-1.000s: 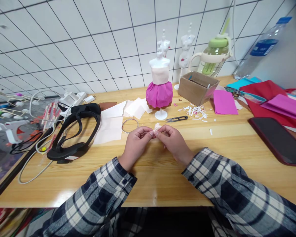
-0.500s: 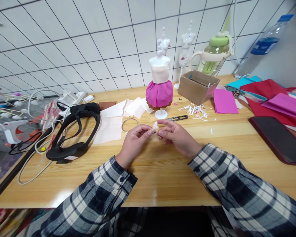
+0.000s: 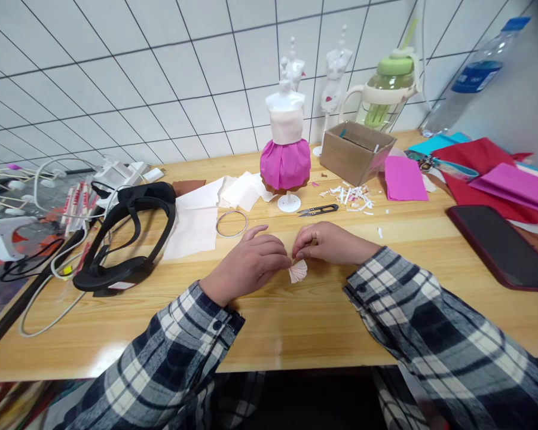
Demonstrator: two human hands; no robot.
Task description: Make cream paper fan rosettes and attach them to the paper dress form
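Observation:
My left hand (image 3: 250,267) and my right hand (image 3: 330,242) meet over the middle of the wooden table (image 3: 296,310). Between their fingertips they pinch a small pleated pale-pink paper fan (image 3: 297,271), which spreads downward towards me. Both wrists rest low, close to the tabletop. Behind the hands stands a small white mannequin (image 3: 286,149) wearing a pale top and a magenta folded paper skirt. A metal ring (image 3: 231,223) and black thread snips (image 3: 318,209) lie just beyond my fingers.
A black headset (image 3: 128,236) with cables lies at the left. Pale paper sheets (image 3: 201,218), a cardboard box (image 3: 356,152), paper scraps, pink and red sheets (image 3: 493,179), a dark phone (image 3: 504,246), a green-lidded jug and a water bottle fill the back and right.
Both hands have come down and nearer to me. The paper piece, held up as a small bundle before, now hangs below the fingertips spread as a fan.

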